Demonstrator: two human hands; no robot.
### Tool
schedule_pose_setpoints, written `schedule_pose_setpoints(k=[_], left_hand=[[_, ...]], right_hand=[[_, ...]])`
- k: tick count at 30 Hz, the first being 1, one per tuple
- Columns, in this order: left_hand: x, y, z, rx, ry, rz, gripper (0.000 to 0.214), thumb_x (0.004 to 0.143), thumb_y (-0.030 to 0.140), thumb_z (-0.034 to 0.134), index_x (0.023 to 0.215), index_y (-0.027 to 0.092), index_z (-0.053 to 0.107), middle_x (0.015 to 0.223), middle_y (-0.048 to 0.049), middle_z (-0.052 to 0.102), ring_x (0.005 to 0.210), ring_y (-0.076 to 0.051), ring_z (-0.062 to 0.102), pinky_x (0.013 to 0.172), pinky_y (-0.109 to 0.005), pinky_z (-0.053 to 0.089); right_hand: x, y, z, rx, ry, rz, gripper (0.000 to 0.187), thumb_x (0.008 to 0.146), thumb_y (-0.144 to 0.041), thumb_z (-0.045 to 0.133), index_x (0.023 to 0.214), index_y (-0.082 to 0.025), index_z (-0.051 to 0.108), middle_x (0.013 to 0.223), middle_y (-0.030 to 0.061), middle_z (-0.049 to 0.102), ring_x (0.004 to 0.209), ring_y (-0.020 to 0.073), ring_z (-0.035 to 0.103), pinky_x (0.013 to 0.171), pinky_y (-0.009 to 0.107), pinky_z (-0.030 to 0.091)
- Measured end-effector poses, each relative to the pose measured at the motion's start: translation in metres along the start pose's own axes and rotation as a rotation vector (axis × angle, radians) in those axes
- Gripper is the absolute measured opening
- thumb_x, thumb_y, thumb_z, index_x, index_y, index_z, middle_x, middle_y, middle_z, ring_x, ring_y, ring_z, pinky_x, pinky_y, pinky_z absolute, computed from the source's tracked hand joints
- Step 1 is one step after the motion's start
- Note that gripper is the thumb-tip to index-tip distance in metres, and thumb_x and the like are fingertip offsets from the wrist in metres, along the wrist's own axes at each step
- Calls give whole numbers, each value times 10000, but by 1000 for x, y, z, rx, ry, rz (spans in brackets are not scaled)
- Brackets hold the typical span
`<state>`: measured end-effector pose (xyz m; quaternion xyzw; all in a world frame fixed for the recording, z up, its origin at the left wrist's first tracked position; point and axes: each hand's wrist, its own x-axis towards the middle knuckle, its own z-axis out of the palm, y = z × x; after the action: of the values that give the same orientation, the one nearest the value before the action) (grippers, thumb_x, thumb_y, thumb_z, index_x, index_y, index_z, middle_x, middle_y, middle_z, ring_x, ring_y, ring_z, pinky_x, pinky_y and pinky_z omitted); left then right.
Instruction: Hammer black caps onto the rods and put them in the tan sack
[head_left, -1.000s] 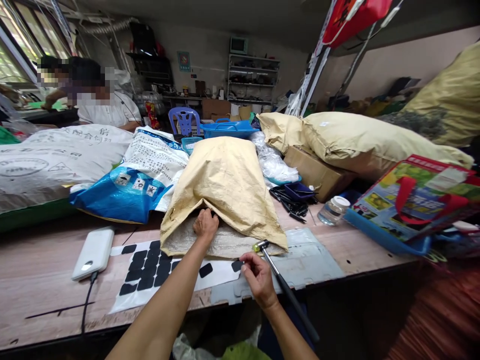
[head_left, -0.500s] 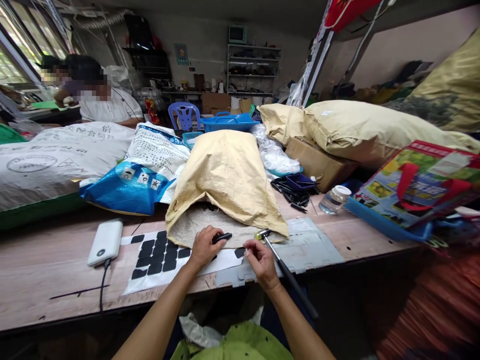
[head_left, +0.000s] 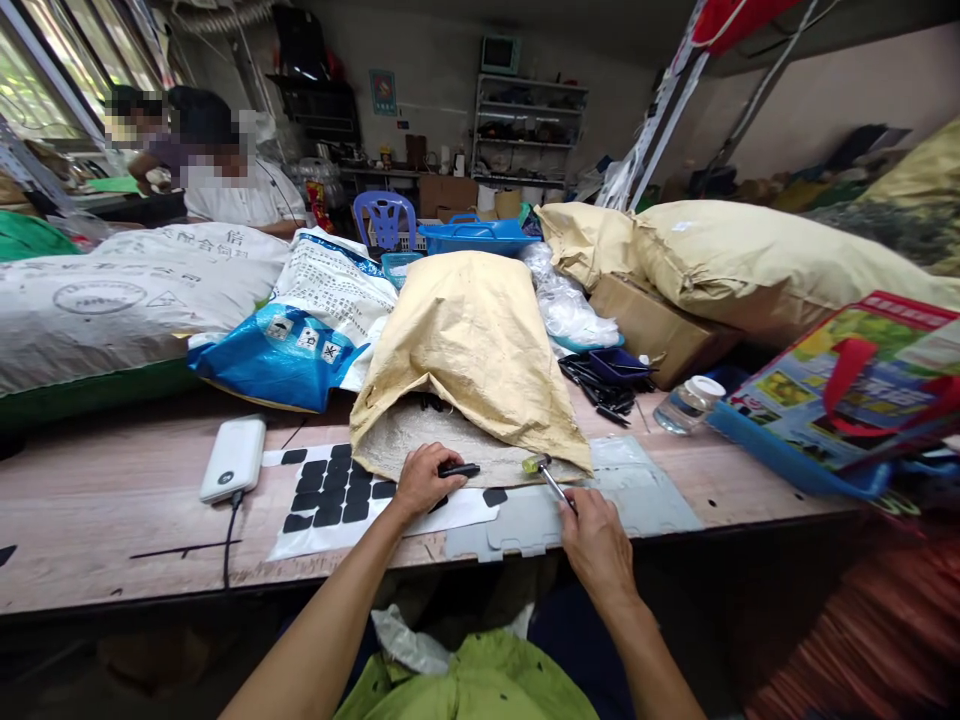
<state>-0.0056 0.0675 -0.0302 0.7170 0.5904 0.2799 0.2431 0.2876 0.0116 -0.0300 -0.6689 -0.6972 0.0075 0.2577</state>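
My left hand [head_left: 422, 481] is closed around a short black rod-like piece [head_left: 459, 470], whose end sticks out to the right. It rests at the mouth of a tan woven sack [head_left: 480, 350], over a white sheet of black stickers [head_left: 337, 490]. Farther right, my right hand [head_left: 596, 535] grips a small hammer [head_left: 553, 484] with a yellowish-green face; most of its handle is hidden by the hand. The hammer head lies over the sack's lower edge, above a grey plastic mat [head_left: 517, 525]. Dark pieces show inside the sack's opening.
A white power bank [head_left: 234, 458] with a cable lies at the left. Blue-and-white sack [head_left: 300, 330] stands behind it. Black pieces [head_left: 600, 390], a clear jar [head_left: 687, 404] and a blue tray [head_left: 795, 445] are on the right. Two people sit at the far left.
My right hand has left its pinch near the sticker sheet and moved right onto the hammer's handle. The left hand keeps holding the black piece. The view has shifted slightly.
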Motion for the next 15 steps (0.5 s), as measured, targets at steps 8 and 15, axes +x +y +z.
schedule_pose_setpoints(k=[8, 15], left_hand=[[1, 1, 0, 4, 5, -21, 185, 771, 283, 785, 951, 251, 763, 949, -3, 734, 970, -223, 615, 907, -350, 393], [1, 1, 2, -1, 10, -27, 193, 773, 300, 784, 961, 259, 773, 957, -10, 740, 997, -230, 622, 899, -354, 390]], right_hand=[[2, -59, 4, 536, -37, -127, 259, 1015, -275, 446, 1142, -185, 653, 1080, 115, 696, 1021, 242, 656, 918, 374, 533], [-1, -80, 17, 524, -36, -227, 355, 1030, -237, 412, 1323, -195, 607, 1168, 133, 682, 1079, 248, 657, 942, 382, 546]])
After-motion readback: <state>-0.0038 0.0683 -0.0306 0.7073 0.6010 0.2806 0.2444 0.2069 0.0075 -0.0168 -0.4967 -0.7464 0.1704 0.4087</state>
